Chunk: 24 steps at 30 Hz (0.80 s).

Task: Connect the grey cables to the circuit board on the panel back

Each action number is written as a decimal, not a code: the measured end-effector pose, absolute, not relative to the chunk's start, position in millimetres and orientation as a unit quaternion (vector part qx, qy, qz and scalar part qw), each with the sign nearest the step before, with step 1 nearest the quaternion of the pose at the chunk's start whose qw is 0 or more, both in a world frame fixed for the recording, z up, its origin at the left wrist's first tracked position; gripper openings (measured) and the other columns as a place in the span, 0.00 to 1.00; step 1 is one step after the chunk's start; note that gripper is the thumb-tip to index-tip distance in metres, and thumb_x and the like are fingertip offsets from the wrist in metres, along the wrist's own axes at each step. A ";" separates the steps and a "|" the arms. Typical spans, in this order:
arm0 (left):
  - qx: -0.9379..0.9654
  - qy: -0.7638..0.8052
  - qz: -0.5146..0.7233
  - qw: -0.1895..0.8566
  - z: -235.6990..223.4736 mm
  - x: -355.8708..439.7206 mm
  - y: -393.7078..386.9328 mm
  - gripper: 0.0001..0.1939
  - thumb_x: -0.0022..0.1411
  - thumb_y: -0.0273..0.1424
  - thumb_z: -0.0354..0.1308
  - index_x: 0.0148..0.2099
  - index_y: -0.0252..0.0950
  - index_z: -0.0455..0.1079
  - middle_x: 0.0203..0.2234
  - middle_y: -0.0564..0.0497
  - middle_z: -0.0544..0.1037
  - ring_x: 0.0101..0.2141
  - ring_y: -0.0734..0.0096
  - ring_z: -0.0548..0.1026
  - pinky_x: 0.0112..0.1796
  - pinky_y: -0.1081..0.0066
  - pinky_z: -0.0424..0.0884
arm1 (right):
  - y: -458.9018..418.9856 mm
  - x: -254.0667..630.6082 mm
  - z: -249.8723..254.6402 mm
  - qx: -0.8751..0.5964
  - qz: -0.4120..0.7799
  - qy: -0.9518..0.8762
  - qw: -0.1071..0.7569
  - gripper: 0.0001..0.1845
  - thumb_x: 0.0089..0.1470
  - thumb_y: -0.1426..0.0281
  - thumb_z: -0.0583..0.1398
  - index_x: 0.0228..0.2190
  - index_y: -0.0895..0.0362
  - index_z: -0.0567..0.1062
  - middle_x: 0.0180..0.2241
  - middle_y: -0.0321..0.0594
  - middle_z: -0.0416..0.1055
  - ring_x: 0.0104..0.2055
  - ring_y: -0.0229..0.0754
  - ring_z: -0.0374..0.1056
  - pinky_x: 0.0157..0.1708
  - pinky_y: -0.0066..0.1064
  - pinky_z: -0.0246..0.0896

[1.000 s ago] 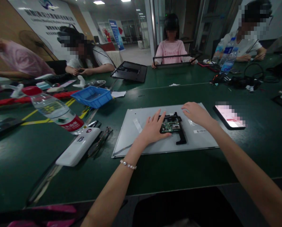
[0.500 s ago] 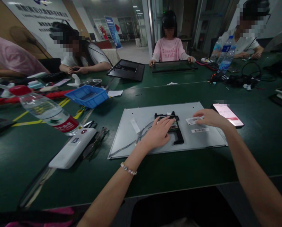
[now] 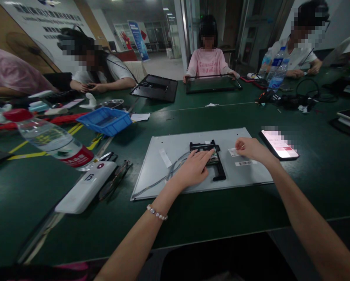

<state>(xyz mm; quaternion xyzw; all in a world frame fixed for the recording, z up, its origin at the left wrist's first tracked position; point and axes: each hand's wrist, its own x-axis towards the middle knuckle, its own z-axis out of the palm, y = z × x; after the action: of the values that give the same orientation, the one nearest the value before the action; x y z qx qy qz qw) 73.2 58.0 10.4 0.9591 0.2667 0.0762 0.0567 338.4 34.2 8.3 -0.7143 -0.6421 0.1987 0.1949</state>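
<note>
A flat grey-white panel (image 3: 177, 143) lies in front of me. On it sits a black plastic bracket (image 3: 221, 171) with a small circuit board (image 3: 213, 157); grey cables (image 3: 155, 182) run from there to the panel's lower left corner. My left hand (image 3: 195, 167) rests over the bracket and board, fingers stretched out, partly hiding both. Above the panel's right part is my right hand (image 3: 252, 149), its fingertips pinched together; what they hold, if anything, is too small to make out. Just beside those fingertips a white label (image 3: 233, 152) is on the panel, and a barcode sticker (image 3: 245, 163) lies below it.
A lit phone (image 3: 280, 145) lies right of the panel. To the left are a white power bank (image 3: 85, 187), glasses (image 3: 116, 179), a water bottle (image 3: 58, 144) and a blue bin (image 3: 104, 121). Across the table a person holds a black frame (image 3: 214, 90); a black cover (image 3: 156, 89) lies nearby.
My right hand's fingers have drawn together beside the label. My left hand stays on the bracket, fingers a little closer together. The person opposite has tilted the black frame up.
</note>
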 end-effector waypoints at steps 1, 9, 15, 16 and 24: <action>0.959 0.267 0.076 0.061 10.7 73.2 57.9 0.32 0.61 0.26 0.44 0.67 0.35 0.44 0.60 0.45 0.61 0.59 0.62 0.60 0.61 0.55 0.47 | 34.2 339.2 8.2 -0.721 0.202 -0.634 0.191 0.12 0.44 0.76 0.59 0.34 0.58 0.78 0.33 0.43 0.76 0.34 0.43 0.72 0.33 0.31 0.64; 0.954 0.280 0.078 0.075 14.3 73.1 54.7 0.35 0.62 0.27 0.44 0.68 0.35 0.36 0.59 0.44 0.63 0.57 0.61 0.62 0.60 0.55 0.51 | 37.3 346.4 1.8 -0.678 0.232 -0.652 0.246 0.07 0.46 0.70 0.60 0.27 0.57 0.79 0.32 0.44 0.77 0.35 0.46 0.72 0.36 0.35 0.64; 0.957 0.266 0.094 0.060 7.4 74.2 57.0 0.35 0.60 0.26 0.45 0.68 0.34 0.40 0.58 0.44 0.63 0.56 0.61 0.62 0.59 0.56 0.52 | 43.5 321.3 -11.2 -0.533 0.399 -0.682 0.304 0.07 0.50 0.70 0.58 0.31 0.56 0.75 0.31 0.40 0.75 0.34 0.40 0.71 0.37 0.32 0.65; 0.958 0.265 0.096 0.058 6.6 74.2 57.5 0.35 0.60 0.26 0.45 0.68 0.34 0.40 0.58 0.44 0.63 0.56 0.61 0.62 0.59 0.56 0.52 | 44.1 317.2 -13.3 -0.527 0.398 -0.686 0.305 0.06 0.50 0.70 0.58 0.31 0.56 0.75 0.31 0.40 0.75 0.34 0.39 0.71 0.37 0.32 0.65; 0.964 0.249 0.083 0.039 10.6 74.2 57.1 0.33 0.58 0.23 0.44 0.67 0.36 0.46 0.58 0.45 0.63 0.56 0.61 0.62 0.59 0.55 0.52 | 48.9 308.3 -23.8 -0.528 0.372 -0.684 0.340 0.07 0.48 0.71 0.59 0.33 0.55 0.75 0.31 0.39 0.76 0.34 0.40 0.71 0.38 0.33 0.65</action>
<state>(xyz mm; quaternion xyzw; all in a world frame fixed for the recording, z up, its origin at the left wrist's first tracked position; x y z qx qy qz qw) 74.2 57.1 10.6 0.9642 0.2486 0.0833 0.0392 308.3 48.9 -23.8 -0.5277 -0.6841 0.3717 0.3398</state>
